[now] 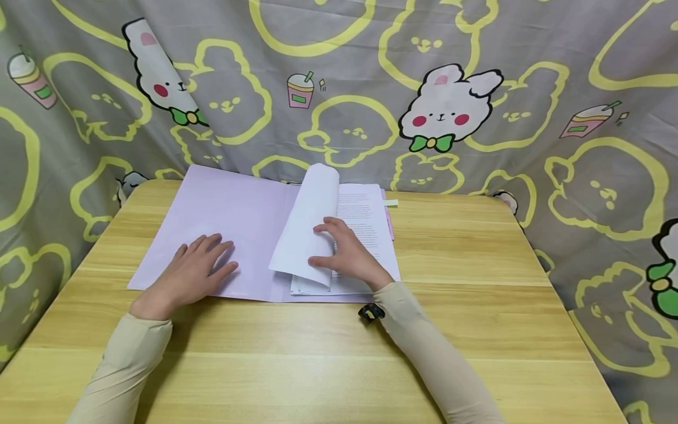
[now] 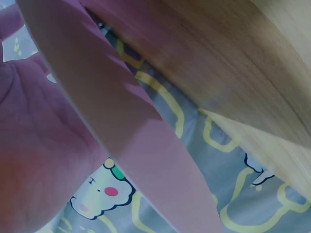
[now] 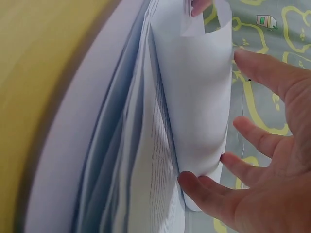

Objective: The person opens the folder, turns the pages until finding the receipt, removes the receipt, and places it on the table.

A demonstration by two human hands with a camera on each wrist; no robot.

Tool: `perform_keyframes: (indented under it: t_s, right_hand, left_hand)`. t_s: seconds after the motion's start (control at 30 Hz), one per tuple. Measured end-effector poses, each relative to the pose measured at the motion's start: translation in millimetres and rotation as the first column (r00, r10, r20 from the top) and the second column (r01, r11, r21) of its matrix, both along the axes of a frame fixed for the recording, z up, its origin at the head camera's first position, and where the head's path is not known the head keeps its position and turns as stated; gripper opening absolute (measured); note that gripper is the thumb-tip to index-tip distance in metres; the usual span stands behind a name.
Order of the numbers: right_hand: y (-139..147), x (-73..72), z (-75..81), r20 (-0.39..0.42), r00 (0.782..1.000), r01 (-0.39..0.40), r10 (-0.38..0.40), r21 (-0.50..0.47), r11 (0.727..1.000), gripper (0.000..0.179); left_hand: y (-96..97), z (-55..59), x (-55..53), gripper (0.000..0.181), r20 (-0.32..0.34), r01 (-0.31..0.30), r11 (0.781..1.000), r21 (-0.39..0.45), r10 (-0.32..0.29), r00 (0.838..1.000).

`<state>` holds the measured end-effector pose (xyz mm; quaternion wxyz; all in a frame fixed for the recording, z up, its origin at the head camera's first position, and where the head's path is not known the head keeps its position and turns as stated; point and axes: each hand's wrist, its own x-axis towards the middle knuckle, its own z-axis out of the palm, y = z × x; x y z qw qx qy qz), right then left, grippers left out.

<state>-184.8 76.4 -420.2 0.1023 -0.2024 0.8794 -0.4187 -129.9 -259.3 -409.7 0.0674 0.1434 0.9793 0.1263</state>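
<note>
A lilac folder (image 1: 233, 206) lies spread on the table, its left cover flat. On its right side sits a stack of printed sheets (image 1: 360, 235). One white sheet (image 1: 309, 218) is lifted and curls over to the left, its blank face showing. My right hand (image 1: 346, 250) is at the curled sheet, fingers spread and slightly bent; in the right wrist view some fingertips (image 3: 187, 182) meet the paper. My left hand (image 1: 193, 268) rests on the left cover with its fingers apart. The left wrist view shows its palm (image 2: 43, 141) beside the cover edge.
The wooden table (image 1: 296, 365) extends in front of the folder and to both sides. A pale tab (image 1: 391, 202) sticks out at the stack's right edge. A patterned curtain (image 1: 339, 76) hangs right behind the table. A dark band (image 1: 371, 313) sits at the right wrist.
</note>
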Motion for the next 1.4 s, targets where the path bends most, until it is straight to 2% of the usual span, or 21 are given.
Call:
perform_keyframes:
  t_s: [0.27, 0.43, 0.53, 0.6, 0.77, 1.03, 1.17, 1.4]
  right_hand:
    - [-6.9, 2.0, 0.6, -0.042, 0.999, -0.006, 0.006, -0.006, 1.0, 0.052]
    - [-10.5, -2.0, 3.6, -0.055, 0.997, 0.052, -0.053, -0.017, 0.998, 0.049]
    - [-11.8, -6.9, 5.8, -0.027, 0.995, 0.099, -0.1, -0.044, 0.994, 0.055]
    - [-12.2, -9.7, 6.3, 0.02, 0.991, 0.132, -0.131, -0.065, 0.989, 0.06]
    - [-13.4, -16.9, 0.5, 0.107, 0.976, 0.199, -0.19, -0.084, 0.976, 0.066]
    - [-21.0, -23.0, -2.6, 0.117, 0.963, 0.256, -0.243, -0.113, 0.96, 0.062]
    - [-24.7, -24.8, -1.4, 0.15, 0.953, 0.28, -0.263, -0.106, 0.954, 0.067]
    - [-28.3, -26.5, -5.2, 0.168, 0.955, 0.264, -0.246, -0.095, 0.96, 0.076]
  left_hand:
    - [0.7, -0.3, -1.1, 0.067, 0.012, -0.017, 1.0, 0.008, 0.017, 1.0]
    - [2.1, 0.5, -1.0, 0.066, 0.006, -0.01, 1.0, 0.014, 0.01, 1.0]
    - [2.2, 0.5, -1.3, 0.066, 0.002, -0.007, 1.0, 0.007, 0.007, 1.0]
    - [2.2, 0.3, -1.5, 0.065, 0.0, -0.008, 1.0, 0.004, 0.008, 1.0]
    - [2.0, -0.1, -1.7, 0.065, 0.0, -0.011, 1.0, 0.006, 0.011, 1.0]
    - [-0.4, -0.1, -2.6, 0.061, -0.006, -0.015, 0.999, 0.035, 0.015, 1.0]
    - [-0.6, 1.0, -1.8, 0.061, -0.004, -0.017, 0.999, 0.041, 0.017, 1.0]
    - [-0.2, 2.3, -1.4, 0.06, 0.005, -0.018, 0.999, 0.049, 0.017, 1.0]
